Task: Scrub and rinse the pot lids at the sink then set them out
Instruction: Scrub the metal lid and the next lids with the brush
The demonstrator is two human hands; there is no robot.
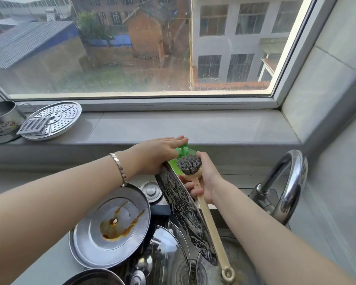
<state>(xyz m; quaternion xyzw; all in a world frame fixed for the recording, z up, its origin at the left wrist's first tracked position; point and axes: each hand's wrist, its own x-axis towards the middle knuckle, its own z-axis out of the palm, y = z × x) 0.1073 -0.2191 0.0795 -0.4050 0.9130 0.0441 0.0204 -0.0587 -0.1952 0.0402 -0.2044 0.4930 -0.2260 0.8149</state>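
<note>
Centre frame, left hand point(158, 155), grip spread flat, props the soapy round glass lid with green knob point(183, 208) on edge over the steel sink point(245, 256) so right hand point(206, 179), grip wrapped round the beige long-handled bristle brush point(209, 222), can scrub by the knob.

Soapy green-knobbed lid point(185, 213) stands on edge; stained steel lid point(111, 229) lies, seemingly inverted, beside it.
</note>
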